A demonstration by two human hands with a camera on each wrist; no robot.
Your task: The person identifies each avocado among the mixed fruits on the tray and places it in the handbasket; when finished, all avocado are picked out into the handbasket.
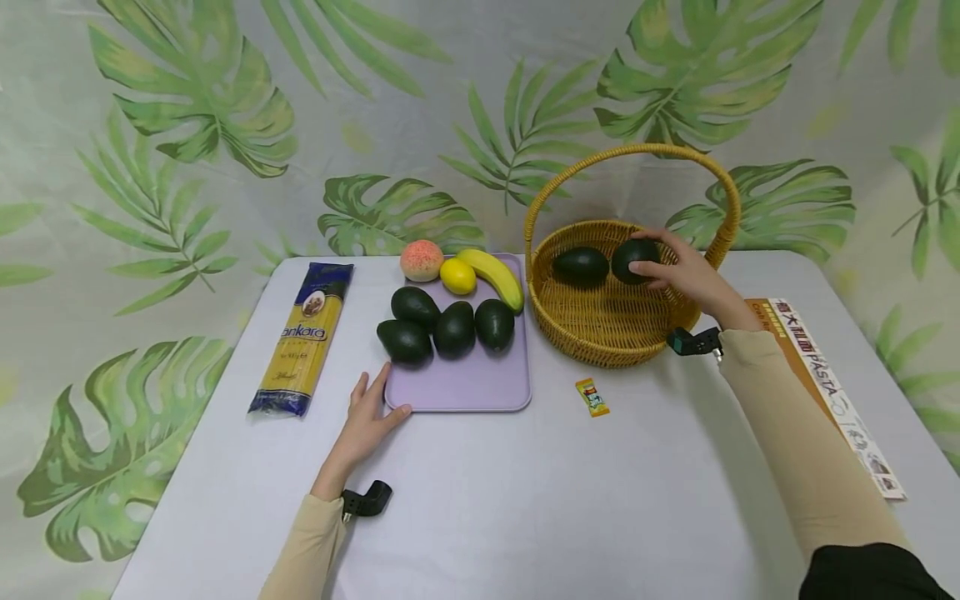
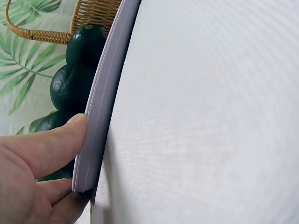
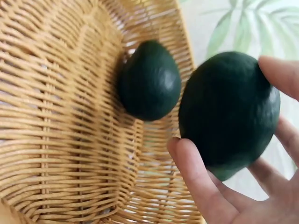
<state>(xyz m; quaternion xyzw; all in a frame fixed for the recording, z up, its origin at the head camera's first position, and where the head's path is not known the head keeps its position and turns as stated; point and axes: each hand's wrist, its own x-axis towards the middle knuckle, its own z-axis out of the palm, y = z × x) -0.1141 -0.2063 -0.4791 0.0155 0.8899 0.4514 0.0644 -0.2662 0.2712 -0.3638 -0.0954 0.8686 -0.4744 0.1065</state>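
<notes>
My right hand grips a dark green avocado between thumb and fingers, inside the wicker basket near its back right. Left of it, another avocado lies in the basket, just apart in the right wrist view. My left hand is at the near left corner of the lilac tray, its thumb touching the near edge and its fingers along the left side. On that tray several avocados sit close together, with a yellow lemon, a banana and a peach behind them.
A pasta packet lies left of the tray. A small yellow wrapped packet is in front of the basket. Along the right side lies a flat box marked PASTA. The basket's tall handle arches above it. Leaf-print cloth hangs behind.
</notes>
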